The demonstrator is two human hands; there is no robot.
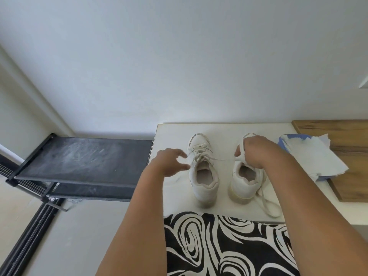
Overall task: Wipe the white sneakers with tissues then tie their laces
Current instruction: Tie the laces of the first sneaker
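the fingers (182, 156) of the left hand (171, 162) are spread and loosely curved, with the thumb apart from the rest, and they hold nothing; the fingertips hover just beside the outer side of the left white lace-up sneaker (202, 172), close to its loose laces (201, 152), and whether they actually touch the shoe or a lace cannot be told. the right hand (256, 152) is over the front of the right white sneaker (246, 184), its fingers curled downward and gripping a white strip that looks like that shoe's lace or tongue; which one it is cannot be made out, as the hand hides most of the front of the shoe. a long white lace (266, 204) trails from the right sneaker's heel side onto the white tabletop (175, 196). both sneakers stand upright side by side on the tabletop, near each other but apart, toes pointing toward the pale wall. to the right, a crumpled white tissue sheet with a pale blue underside (310, 154) lies partly on a brown wooden board (346, 176). to the left stands a black metal shoe rack with a dusty fabric shelf (83, 158). a black-and-white swirl-patterned garment (225, 246) shows at the bottom.
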